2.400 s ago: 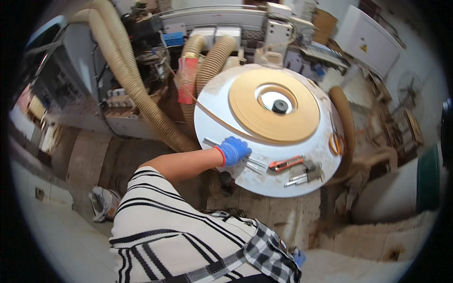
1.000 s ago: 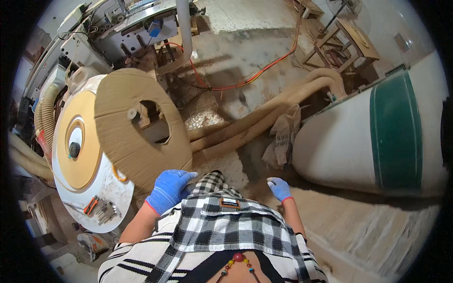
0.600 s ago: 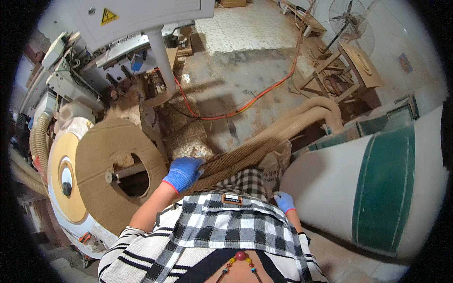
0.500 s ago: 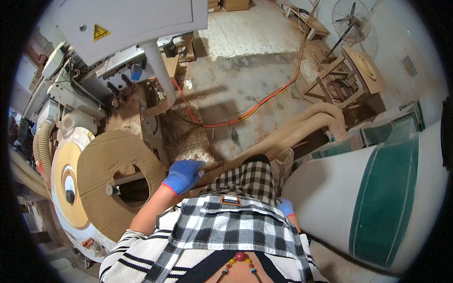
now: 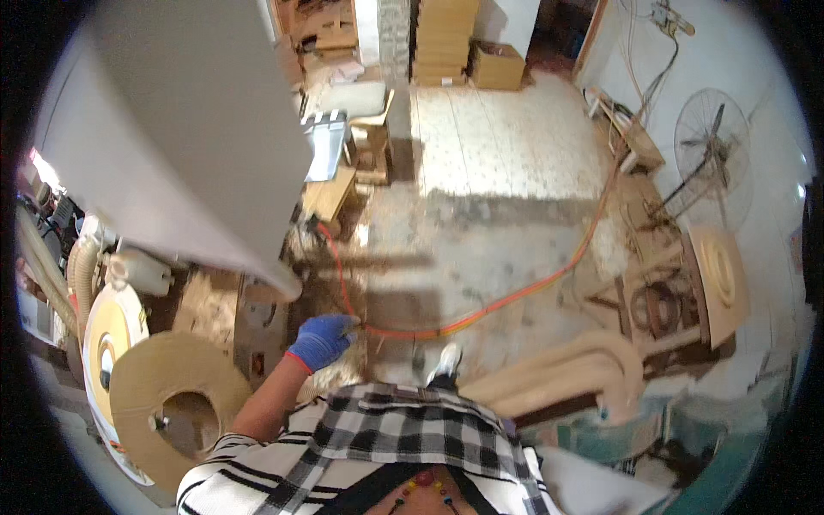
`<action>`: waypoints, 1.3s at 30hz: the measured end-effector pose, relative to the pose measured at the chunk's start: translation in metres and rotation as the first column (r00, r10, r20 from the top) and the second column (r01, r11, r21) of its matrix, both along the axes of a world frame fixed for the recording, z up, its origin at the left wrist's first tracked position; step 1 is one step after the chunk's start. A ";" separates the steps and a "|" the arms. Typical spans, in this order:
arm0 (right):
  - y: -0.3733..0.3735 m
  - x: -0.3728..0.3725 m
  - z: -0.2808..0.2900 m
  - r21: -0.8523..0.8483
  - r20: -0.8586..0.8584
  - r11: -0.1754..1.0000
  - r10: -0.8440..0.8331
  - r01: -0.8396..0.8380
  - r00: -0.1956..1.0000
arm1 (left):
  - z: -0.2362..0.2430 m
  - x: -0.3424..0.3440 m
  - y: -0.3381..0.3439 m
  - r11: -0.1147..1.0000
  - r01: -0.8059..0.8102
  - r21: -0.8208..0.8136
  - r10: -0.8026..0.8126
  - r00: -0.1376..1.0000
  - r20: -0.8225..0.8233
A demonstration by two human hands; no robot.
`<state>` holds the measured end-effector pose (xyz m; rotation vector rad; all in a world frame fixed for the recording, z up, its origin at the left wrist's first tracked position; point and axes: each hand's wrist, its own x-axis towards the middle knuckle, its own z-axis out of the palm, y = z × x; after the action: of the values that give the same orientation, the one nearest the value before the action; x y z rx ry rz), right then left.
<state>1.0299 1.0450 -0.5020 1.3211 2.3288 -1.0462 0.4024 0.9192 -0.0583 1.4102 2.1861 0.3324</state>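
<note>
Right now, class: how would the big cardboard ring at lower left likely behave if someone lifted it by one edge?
The cardboard ring looks thin and flat, so it is probably light for its width. With a wide hole in its middle, it may flex or sag when held by one edge. Set on its round rim, it could roll.

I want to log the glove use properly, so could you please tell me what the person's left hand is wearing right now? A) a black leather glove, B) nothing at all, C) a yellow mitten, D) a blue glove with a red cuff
D: the left hand, raised in front of the body, is in a blue glove with a red cuff at the wrist.
</note>
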 end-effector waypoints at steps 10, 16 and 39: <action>0.291 -0.204 0.252 0.032 -0.219 0.981 -0.179 0.191 0.959 | 0.061 -0.062 0.210 0.894 -0.255 0.367 0.316 0.942 -0.116; 0.404 -0.366 0.269 0.029 -0.265 0.994 0.106 -0.102 0.958 | 0.051 -0.134 0.242 0.636 -0.476 0.607 0.606 0.795 -0.011; 0.791 -0.860 0.235 -0.139 0.126 0.554 0.832 -0.820 0.541 | 0.027 -0.328 0.351 0.035 -0.893 0.448 0.829 -0.224 -0.512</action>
<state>0.1694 1.8355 -0.2674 0.1262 2.2950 -0.6119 0.0747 1.2706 -0.0309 -0.7290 3.4563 0.1077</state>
